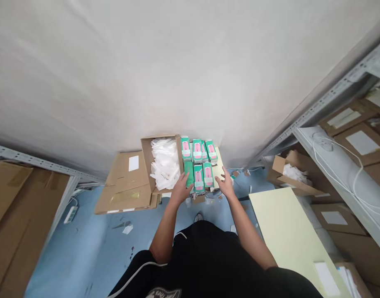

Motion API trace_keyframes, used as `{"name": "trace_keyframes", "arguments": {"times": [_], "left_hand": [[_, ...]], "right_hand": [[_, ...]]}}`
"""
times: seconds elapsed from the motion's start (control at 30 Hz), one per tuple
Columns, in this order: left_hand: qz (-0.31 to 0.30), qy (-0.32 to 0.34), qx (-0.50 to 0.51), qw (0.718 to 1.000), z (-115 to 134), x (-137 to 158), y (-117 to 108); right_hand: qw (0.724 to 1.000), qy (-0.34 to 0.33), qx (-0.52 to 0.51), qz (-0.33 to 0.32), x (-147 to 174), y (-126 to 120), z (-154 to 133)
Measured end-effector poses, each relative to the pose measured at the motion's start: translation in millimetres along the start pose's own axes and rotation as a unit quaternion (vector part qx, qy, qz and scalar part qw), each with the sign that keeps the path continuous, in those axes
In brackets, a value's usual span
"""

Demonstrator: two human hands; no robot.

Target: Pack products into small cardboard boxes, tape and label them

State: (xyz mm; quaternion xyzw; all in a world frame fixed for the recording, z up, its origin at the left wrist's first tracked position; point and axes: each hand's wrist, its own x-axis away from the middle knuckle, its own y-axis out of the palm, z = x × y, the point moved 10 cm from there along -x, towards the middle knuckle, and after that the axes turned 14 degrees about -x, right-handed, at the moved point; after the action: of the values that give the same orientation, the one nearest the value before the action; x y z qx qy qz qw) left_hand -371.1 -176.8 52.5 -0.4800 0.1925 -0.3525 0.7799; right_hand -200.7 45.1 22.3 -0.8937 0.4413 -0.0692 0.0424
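Several small green boxes with pink panels [199,178] stand in two rows in front of me. At the front left of the group is a box with a plain green face [188,171]. My left hand [180,189] reaches it with fingers spread and touches its lower edge. To the right of the group, my right hand [226,184] is open with fingers apart, over a pale yellow board [218,165] and holding nothing. Left of the boxes, an open cardboard carton [146,155] holds a heap of white strip-like pieces [165,163].
Flattened cardboard [124,182] lies left of the carton. A pale yellow table [285,223] stands at right, near shelves with cardboard boxes [362,142]. A large brown carton [19,215] fills the far left. Scraps lie on the blue floor [99,236]; a wall [190,74] rises ahead.
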Motion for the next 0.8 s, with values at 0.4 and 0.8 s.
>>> {"name": "trace_keyframes", "arguments": {"times": [0.4, 0.8], "left_hand": [[-0.051, -0.030, 0.077, 0.995, -0.2, -92.6, 52.9], [0.032, -0.184, 0.053, 0.981, -12.7, -199.1, 91.2]], "right_hand": [[0.999, 0.027, 0.016, -0.038, -54.2, 32.4, 10.6], [0.988, 0.087, -0.084, -0.098, -145.2, 56.6, 61.5]]}}
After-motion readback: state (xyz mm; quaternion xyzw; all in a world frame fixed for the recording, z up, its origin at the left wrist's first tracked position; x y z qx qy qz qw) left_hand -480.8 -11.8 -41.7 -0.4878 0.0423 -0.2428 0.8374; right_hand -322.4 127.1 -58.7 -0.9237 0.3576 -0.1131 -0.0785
